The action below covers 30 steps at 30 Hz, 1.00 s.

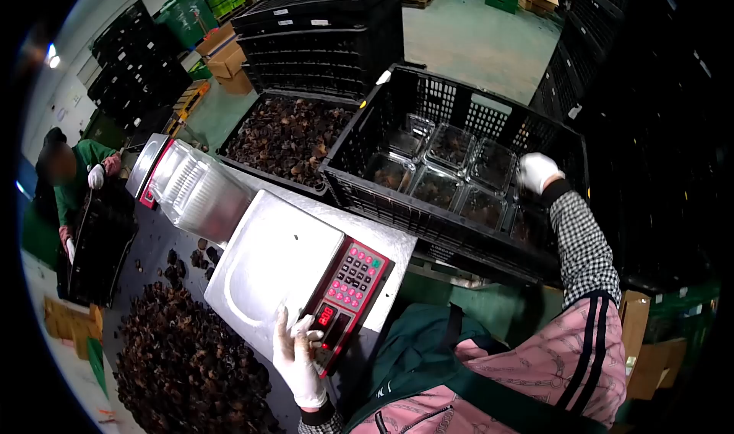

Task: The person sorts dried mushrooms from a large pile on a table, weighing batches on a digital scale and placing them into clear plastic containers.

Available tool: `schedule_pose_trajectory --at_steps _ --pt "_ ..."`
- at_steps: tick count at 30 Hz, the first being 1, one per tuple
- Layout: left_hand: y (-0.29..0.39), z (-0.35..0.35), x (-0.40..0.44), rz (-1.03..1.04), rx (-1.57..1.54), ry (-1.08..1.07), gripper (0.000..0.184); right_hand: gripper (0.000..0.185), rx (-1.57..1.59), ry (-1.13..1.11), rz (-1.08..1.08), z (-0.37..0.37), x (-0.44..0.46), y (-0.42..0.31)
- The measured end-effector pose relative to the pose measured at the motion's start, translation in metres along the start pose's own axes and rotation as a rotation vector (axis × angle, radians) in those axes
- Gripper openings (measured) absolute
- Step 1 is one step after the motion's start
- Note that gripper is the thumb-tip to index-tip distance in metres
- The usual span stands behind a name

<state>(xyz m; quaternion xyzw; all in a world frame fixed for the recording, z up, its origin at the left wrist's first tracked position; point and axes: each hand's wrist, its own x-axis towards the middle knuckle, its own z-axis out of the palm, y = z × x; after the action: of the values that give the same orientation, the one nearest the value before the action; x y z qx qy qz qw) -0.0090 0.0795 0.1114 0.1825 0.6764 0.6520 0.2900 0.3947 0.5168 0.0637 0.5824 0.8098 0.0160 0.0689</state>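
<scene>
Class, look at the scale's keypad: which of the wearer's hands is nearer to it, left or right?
Left. The left hand is at the display end of the keypad; the right hand is farther off, by clear containers in the black crate.

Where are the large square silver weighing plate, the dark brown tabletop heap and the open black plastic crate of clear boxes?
Weighing plate (271,252), head view, middle.
Heap (187,357), head view, middle.
Crate (397,214), head view, near outer wall.

Brown cardboard boxes (228,69) set well beyond the grip, black plastic crates (126,59) stacked to their left, a green-clad person (82,159) seen far left of the grip
</scene>
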Motion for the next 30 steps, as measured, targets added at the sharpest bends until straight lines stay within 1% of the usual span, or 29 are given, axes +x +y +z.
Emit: schedule_pose_trajectory --at_steps 1,3,4,5,6,7,8,9,11,12,14,17,18,21,22,25,27,28,30 --pt "0.001 -0.004 -0.002 0.003 0.038 0.049 0.05 0.021 0.054 0.178 -0.076 -0.024 0.002 -0.007" --pt "-0.01 -0.028 -0.007 0.046 0.08 0.079 0.05 0.016 0.212 0.42 -0.133 -0.07 0.009 -0.026" --pt "-0.01 -0.036 -0.011 0.041 0.127 0.13 0.05 0.016 0.307 0.504 -0.141 -0.09 0.009 -0.037" --pt "-0.007 -0.033 -0.016 0.045 0.095 0.213 0.04 0.015 0.401 0.59 -0.151 -0.108 0.007 -0.049" --pt "-0.003 -0.044 -0.019 0.016 0.126 0.184 0.04 0.015 0.476 0.638 -0.185 -0.122 0.002 -0.06" --pt "-0.003 -0.06 -0.025 -0.016 0.16 0.157 0.045 0.015 0.552 0.682 -0.219 -0.132 -0.002 -0.07" --pt "-0.01 -0.059 -0.028 0.391 0.554 0.11 0.041 0.015 0.668 0.676 -0.227 -0.137 -0.005 -0.079" --pt "-0.011 -0.063 -0.031 -0.096 0.069 0.313 0.038 0.015 0.732 0.688 -0.247 -0.139 -0.007 -0.086" --pt "-0.002 -0.055 -0.036 0.001 0.226 0.36 0.036 0.014 0.861 0.708 -0.289 -0.138 -0.015 -0.098" --pt "-0.005 -0.057 -0.036 0.003 0.229 0.365 0.035 0.014 0.888 0.668 -0.264 -0.138 -0.019 -0.101" --pt "-0.018 -0.066 -0.038 0.006 0.236 0.372 0.033 0.014 0.925 0.67 -0.274 -0.129 -0.021 -0.1" --pt "-0.026 -0.068 -0.04 0.238 0.589 0.279 0.032 0.015 0.933 0.644 -0.252 -0.121 -0.023 -0.091" --pt "-0.026 -0.069 -0.041 0.341 0.763 0.284 0.028 0.015 0.936 0.639 -0.238 -0.118 -0.023 -0.087" --pt "-0.021 -0.065 -0.041 0.581 1.067 0.232 0.027 0.016 0.912 0.602 -0.199 -0.109 -0.019 -0.069" --pt "-0.023 -0.064 -0.039 0.581 1.023 0.25 0.024 0.016 0.903 0.591 -0.187 -0.104 -0.016 -0.063" --pt "-0.02 -0.059 -0.039 0.05 0.512 0.429 0.021 0.014 0.923 0.514 -0.123 -0.083 -0.009 -0.052" --pt "-0.015 -0.048 -0.038 0.024 0.498 0.427 0.022 0.014 0.806 0.38 -0.133 -0.06 -0.003 -0.041" --pt "-0.012 -0.042 -0.038 0.012 0.488 0.426 0.022 0.014 0.77 0.337 -0.19 -0.033 0.005 -0.031" --pt "-0.005 -0.032 -0.037 -0.034 0.471 0.402 0.023 0.025 0.581 0.054 -0.128 -0.006 0.007 -0.025"
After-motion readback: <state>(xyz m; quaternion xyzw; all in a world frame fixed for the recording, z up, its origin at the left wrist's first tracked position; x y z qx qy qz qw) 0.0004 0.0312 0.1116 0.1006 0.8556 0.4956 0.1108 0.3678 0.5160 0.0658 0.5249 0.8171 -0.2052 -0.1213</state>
